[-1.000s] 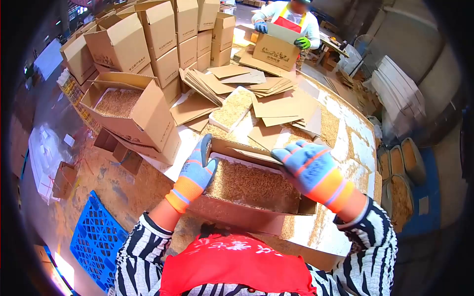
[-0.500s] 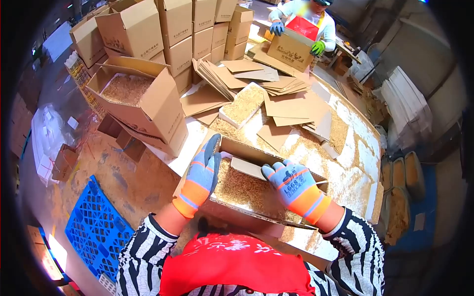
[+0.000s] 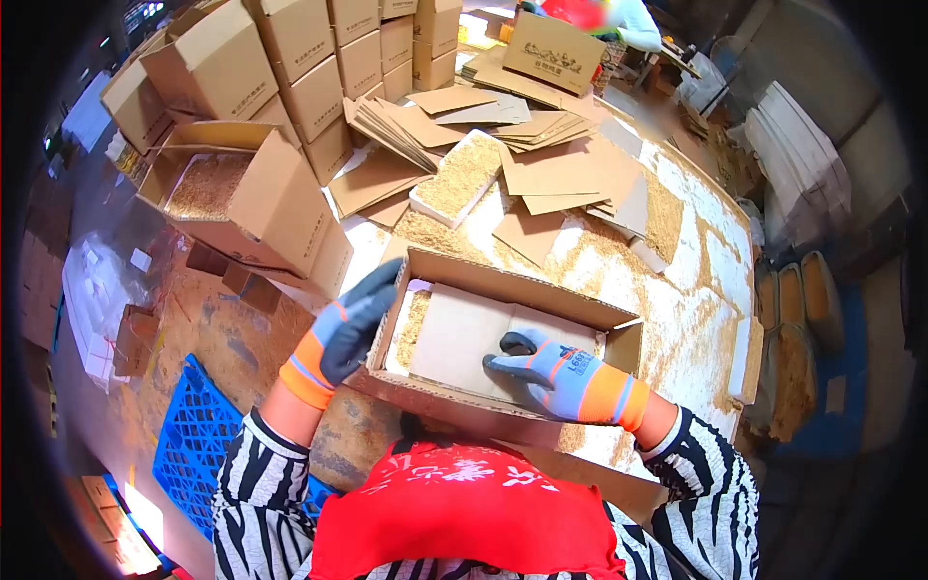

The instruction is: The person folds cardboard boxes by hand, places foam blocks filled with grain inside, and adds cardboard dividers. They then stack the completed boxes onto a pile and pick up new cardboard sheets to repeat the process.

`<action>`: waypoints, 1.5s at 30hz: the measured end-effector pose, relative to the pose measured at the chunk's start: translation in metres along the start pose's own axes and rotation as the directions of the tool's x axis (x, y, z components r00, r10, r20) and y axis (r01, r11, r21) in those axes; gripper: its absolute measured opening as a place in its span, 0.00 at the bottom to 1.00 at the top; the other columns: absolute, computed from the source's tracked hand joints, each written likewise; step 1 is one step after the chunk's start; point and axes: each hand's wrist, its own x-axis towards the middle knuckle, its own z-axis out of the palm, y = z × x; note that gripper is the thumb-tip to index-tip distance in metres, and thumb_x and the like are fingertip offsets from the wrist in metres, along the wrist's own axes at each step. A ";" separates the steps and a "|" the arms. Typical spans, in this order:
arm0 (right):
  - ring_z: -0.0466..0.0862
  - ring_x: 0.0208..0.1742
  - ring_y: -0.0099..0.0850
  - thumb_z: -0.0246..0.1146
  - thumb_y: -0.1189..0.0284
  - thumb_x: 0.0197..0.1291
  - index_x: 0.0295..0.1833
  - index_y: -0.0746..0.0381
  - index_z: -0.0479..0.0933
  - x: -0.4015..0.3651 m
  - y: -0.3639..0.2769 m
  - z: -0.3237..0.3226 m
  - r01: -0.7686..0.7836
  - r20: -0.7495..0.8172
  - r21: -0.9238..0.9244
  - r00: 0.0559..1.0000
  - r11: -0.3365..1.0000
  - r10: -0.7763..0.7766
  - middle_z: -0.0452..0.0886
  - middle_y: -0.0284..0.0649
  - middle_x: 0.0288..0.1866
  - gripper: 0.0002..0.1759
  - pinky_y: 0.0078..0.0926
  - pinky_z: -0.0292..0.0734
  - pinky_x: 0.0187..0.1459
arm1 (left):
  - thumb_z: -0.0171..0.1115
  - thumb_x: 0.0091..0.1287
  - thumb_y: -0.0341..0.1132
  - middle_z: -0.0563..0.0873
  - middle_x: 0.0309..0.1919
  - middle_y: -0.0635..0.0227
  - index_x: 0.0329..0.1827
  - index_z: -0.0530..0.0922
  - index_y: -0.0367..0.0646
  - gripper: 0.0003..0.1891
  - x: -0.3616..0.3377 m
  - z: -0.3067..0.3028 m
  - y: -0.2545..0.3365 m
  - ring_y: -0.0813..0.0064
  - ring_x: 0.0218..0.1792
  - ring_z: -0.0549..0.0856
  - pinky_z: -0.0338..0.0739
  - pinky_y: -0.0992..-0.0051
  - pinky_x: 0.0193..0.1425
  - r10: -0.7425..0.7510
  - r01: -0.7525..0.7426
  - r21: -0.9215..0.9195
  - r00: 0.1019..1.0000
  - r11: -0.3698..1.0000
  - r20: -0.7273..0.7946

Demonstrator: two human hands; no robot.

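An open cardboard box stands right in front of me, with a white tray of brown shavings inside. A flat grey-brown cardboard sheet lies over most of the shavings. My left hand, in a grey and orange glove, rests against the box's left end, its fingers stretched along the wall. My right hand is over the sheet inside the box, its fingertips touching it, the index finger extended and the thumb apart.
Loose cardboard sheets and a shavings-filled tray lie beyond the box. Stacked cartons and an open filled carton stand left. A blue pallet is lower left. A co-worker is behind a printed carton.
The cardboard sheet now lies flat over the shavings instead of tilted. My right hand has moved down onto it; my left hand has shifted left and down. The whole view has shifted slightly.
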 end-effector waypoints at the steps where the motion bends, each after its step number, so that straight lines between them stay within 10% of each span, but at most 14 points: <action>1: 0.74 0.62 0.53 0.54 0.77 0.55 0.67 0.50 0.71 -0.005 0.000 -0.005 0.003 0.020 0.095 1.000 0.995 -0.005 0.67 0.56 0.68 0.30 0.40 0.68 0.65 | 0.60 0.68 0.43 0.70 0.68 0.55 0.73 0.58 0.31 0.37 0.003 0.005 -0.011 0.67 0.69 0.68 0.62 0.71 0.72 -0.220 0.211 -0.112 0.972 0.971 -0.078; 5: 0.73 0.65 0.50 0.49 0.87 0.45 0.63 0.61 0.73 -0.056 0.000 -0.031 0.102 -0.349 0.301 0.937 0.948 0.010 0.74 0.52 0.63 0.35 0.38 0.67 0.67 | 0.82 0.42 0.50 0.76 0.61 0.50 0.76 0.49 0.32 0.64 0.015 0.007 -0.068 0.67 0.58 0.77 0.72 0.73 0.63 -0.217 0.241 0.277 0.969 0.930 -0.114; 9: 0.76 0.62 0.35 0.57 0.81 0.61 0.73 0.64 0.61 -0.103 0.054 -0.006 0.089 -0.640 0.731 0.431 0.676 0.636 0.77 0.46 0.61 0.32 0.34 0.73 0.62 | 0.82 0.43 0.47 0.78 0.58 0.52 0.76 0.49 0.31 0.62 0.023 0.006 -0.073 0.68 0.56 0.78 0.74 0.70 0.62 -0.281 0.294 0.239 0.956 0.926 -0.086; 13: 0.78 0.57 0.33 0.75 0.69 0.51 0.72 0.68 0.58 -0.055 0.065 0.058 -0.315 -0.297 0.764 0.602 0.563 0.741 0.77 0.46 0.59 0.46 0.29 0.74 0.59 | 0.82 0.43 0.46 0.79 0.57 0.52 0.75 0.52 0.30 0.60 0.020 0.007 -0.073 0.69 0.53 0.80 0.76 0.69 0.59 -0.307 0.335 0.293 0.942 0.895 -0.140; 18: 0.80 0.54 0.31 0.77 0.68 0.48 0.66 0.68 0.65 -0.059 0.097 0.070 -0.089 -0.332 0.849 0.676 0.520 0.657 0.80 0.43 0.55 0.41 0.30 0.76 0.56 | 0.69 0.60 0.53 0.76 0.62 0.54 0.74 0.57 0.33 0.47 0.015 0.020 -0.010 0.70 0.59 0.77 0.72 0.71 0.63 -0.384 0.417 0.385 0.909 0.823 -0.163; 21: 0.79 0.58 0.33 0.70 0.65 0.57 0.67 0.67 0.65 -0.085 0.121 0.060 -0.024 -0.247 0.906 0.782 0.424 0.572 0.78 0.42 0.60 0.36 0.32 0.74 0.60 | 0.42 0.75 0.57 0.72 0.67 0.62 0.73 0.61 0.38 0.34 -0.010 0.006 -0.041 0.73 0.64 0.73 0.65 0.68 0.70 -0.289 0.267 -0.492 0.957 0.828 0.033; 23: 0.78 0.57 0.30 0.66 0.72 0.60 0.68 0.66 0.67 -0.100 0.128 0.061 0.057 -0.267 0.930 0.785 0.364 0.559 0.78 0.40 0.59 0.31 0.30 0.73 0.60 | 0.38 0.77 0.56 0.71 0.68 0.61 0.73 0.61 0.38 0.33 -0.019 0.006 -0.092 0.69 0.65 0.72 0.62 0.66 0.72 -0.514 0.430 -0.320 0.819 0.844 -0.256; 25: 0.78 0.59 0.31 0.65 0.72 0.61 0.68 0.65 0.66 -0.106 0.131 0.064 0.094 -0.252 0.954 0.764 0.284 0.593 0.77 0.40 0.60 0.30 0.31 0.73 0.61 | 0.46 0.77 0.47 0.71 0.68 0.59 0.72 0.62 0.37 0.28 -0.036 0.019 -0.141 0.66 0.68 0.70 0.62 0.65 0.73 -0.310 0.290 -0.311 0.951 0.905 -0.014; 27: 0.75 0.62 0.34 0.63 0.69 0.62 0.70 0.64 0.63 -0.106 0.127 0.061 0.111 -0.279 0.946 0.760 0.306 0.587 0.74 0.41 0.64 0.32 0.34 0.69 0.64 | 0.53 0.71 0.26 0.65 0.71 0.51 0.73 0.61 0.38 0.26 -0.052 0.042 -0.119 0.57 0.73 0.64 0.57 0.64 0.75 0.244 -0.207 0.496 0.970 0.843 -0.011; 33: 0.73 0.65 0.35 0.62 0.62 0.64 0.70 0.65 0.63 -0.044 0.059 0.045 0.442 -0.543 0.840 0.691 0.315 0.478 0.73 0.43 0.66 0.33 0.35 0.67 0.66 | 0.44 0.77 0.42 0.72 0.67 0.55 0.68 0.68 0.35 0.23 -0.020 0.003 0.017 0.63 0.69 0.69 0.61 0.68 0.73 -0.014 0.049 0.154 0.976 0.987 -0.219; 38: 0.71 0.66 0.37 0.54 0.59 0.69 0.69 0.66 0.64 0.060 -0.033 0.015 0.632 -0.717 0.697 0.613 0.339 0.331 0.71 0.46 0.67 0.30 0.36 0.65 0.67 | 0.45 0.76 0.45 0.81 0.56 0.65 0.61 0.75 0.36 0.23 0.009 -0.139 0.132 0.77 0.56 0.78 0.69 0.73 0.65 0.555 -0.430 0.475 0.817 0.768 -0.159; 40: 0.71 0.64 0.35 0.58 0.67 0.70 0.69 0.65 0.64 0.102 0.050 0.020 0.652 -0.807 0.502 0.589 0.568 0.037 0.70 0.45 0.66 0.26 0.33 0.71 0.62 | 0.46 0.75 0.49 0.84 0.50 0.65 0.57 0.78 0.36 0.24 0.017 -0.175 0.188 0.77 0.51 0.81 0.72 0.75 0.61 0.411 -0.384 0.155 0.882 0.910 -0.230; 42: 0.77 0.57 0.37 0.66 0.69 0.62 0.64 0.66 0.69 0.150 -0.043 -0.003 0.207 -0.919 -0.075 0.365 0.975 -0.149 0.77 0.46 0.57 0.28 0.33 0.75 0.55 | 0.49 0.73 0.55 0.85 0.46 0.67 0.54 0.79 0.38 0.27 0.024 -0.214 0.232 0.79 0.47 0.83 0.75 0.78 0.53 0.308 -0.272 0.190 0.930 0.944 -0.199; 45: 0.77 0.56 0.37 0.65 0.69 0.63 0.63 0.67 0.69 0.195 -0.070 -0.010 -0.138 -0.858 -0.342 0.449 0.930 -0.249 0.76 0.45 0.58 0.26 0.34 0.76 0.54 | 0.51 0.70 0.59 0.86 0.42 0.68 0.55 0.80 0.39 0.30 0.044 -0.269 0.248 0.78 0.41 0.84 0.77 0.80 0.49 0.276 -0.252 0.137 0.941 0.958 -0.196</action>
